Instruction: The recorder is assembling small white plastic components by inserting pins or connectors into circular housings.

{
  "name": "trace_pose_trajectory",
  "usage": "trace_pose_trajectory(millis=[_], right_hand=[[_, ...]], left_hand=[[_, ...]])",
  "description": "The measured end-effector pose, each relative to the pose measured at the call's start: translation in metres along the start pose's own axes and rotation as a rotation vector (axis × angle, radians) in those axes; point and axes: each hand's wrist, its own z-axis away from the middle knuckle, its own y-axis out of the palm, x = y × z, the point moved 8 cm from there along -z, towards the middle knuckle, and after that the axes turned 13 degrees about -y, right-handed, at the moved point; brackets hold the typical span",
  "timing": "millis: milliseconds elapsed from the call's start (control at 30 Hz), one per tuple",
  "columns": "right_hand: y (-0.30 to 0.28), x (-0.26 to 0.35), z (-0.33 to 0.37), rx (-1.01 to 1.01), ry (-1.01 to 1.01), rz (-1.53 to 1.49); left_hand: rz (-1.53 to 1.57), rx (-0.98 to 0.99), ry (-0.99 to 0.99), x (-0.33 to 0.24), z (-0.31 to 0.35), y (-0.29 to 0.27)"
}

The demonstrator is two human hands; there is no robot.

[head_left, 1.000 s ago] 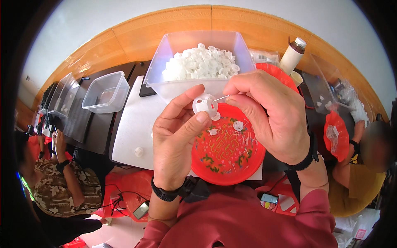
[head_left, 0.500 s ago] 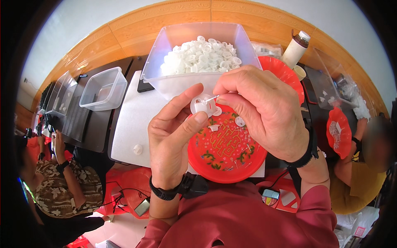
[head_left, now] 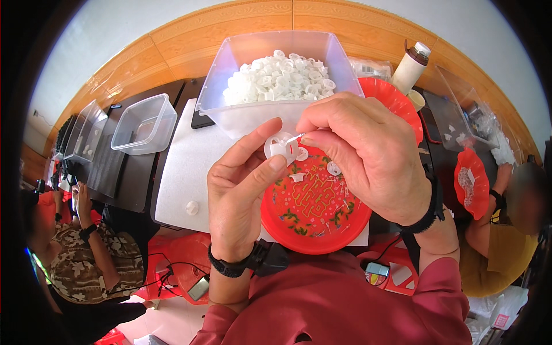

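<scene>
Between the thumb and fingers of my left hand point(head_left: 241, 178) is a small round translucent white plastic part point(head_left: 279, 148) with slots in it. My right hand point(head_left: 368, 155) pinches a thin white pin-like piece point(head_left: 294, 138), its tip at the upper opening of the plastic part; whether it touches inside I cannot tell. Both hands are over a red patterned tray point(head_left: 299, 244). In the tray lie a white ring-shaped piece point(head_left: 333, 168), a small white piece point(head_left: 297, 177) and several thin pins point(head_left: 345, 208).
A large clear bin point(head_left: 276, 109) heaped with white plastic parts point(head_left: 282, 77) stands behind my hands. One white part point(head_left: 192, 207) lies on the white board point(head_left: 178, 172). An open clear box point(head_left: 144, 123) is at left; a thermos point(head_left: 411, 66) stands back right. People sit on both sides.
My hands have barely moved. The plastic part and the pin-like piece have shifted very slightly, with the pin's tip still at the opening.
</scene>
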Motion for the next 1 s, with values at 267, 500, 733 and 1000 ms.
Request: trace_pose_trajectory(millis=[267, 500, 733, 1000], right_hand=[[0.0, 0.0017, 0.002, 0.004, -0.005, 0.006], [0.0009, 0.0016, 0.0036, -0.003, 0.009, 0.001], [0.0004, 0.0036, 0.0029, 0.016, 0.007, 0.035], [0.0024, 0.0047, 0.0029, 0.018, 0.009, 0.033]], left_hand=[[-0.023, 0.009, 0.005, 0.0032, 0.0008, -0.0023], [-0.003, -0.022, 0.012, 0.0016, 0.0031, 0.002], [-0.037, -0.015, 0.023, 0.0023, 0.0033, -0.0005], [-0.022, -0.001, 0.008, 0.0027, 0.0041, 0.0005]])
